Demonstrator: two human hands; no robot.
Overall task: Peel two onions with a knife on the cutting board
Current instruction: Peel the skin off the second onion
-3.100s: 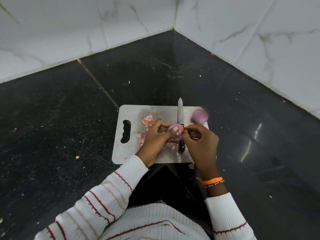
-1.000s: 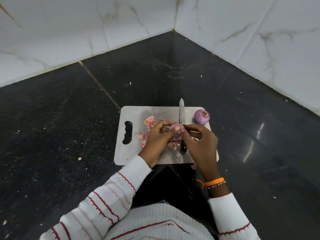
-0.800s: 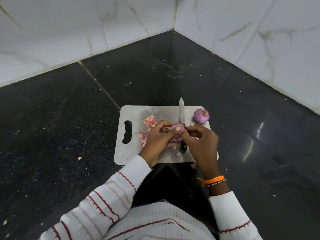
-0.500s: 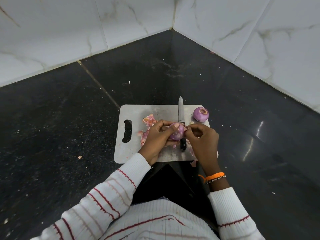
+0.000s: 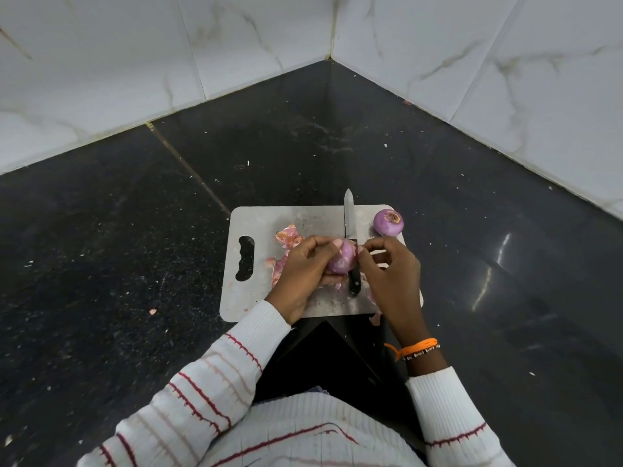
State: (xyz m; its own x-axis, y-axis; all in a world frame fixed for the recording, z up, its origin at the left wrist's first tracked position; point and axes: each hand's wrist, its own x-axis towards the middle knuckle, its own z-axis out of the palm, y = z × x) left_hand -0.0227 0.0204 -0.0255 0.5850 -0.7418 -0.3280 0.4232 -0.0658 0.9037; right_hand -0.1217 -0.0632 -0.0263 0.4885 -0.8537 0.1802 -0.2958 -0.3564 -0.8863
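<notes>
A steel cutting board lies on the dark counter. Above its middle my left hand grips a purple onion. My right hand pinches at the onion's right side with thumb and forefinger. A second onion, purple and smooth, sits at the board's far right corner. The knife lies flat on the board, blade pointing away; the onion hides most of its black handle. Neither hand holds the knife.
Pink onion skins lie on the board left of my hands, with more scraps by the near edge. White marble walls meet in a corner behind the black counter. Small crumbs dot the counter.
My left hand has turned the onion a little and my right hand's fingers have shifted on its right side. The second onion and the knife have stayed put.
</notes>
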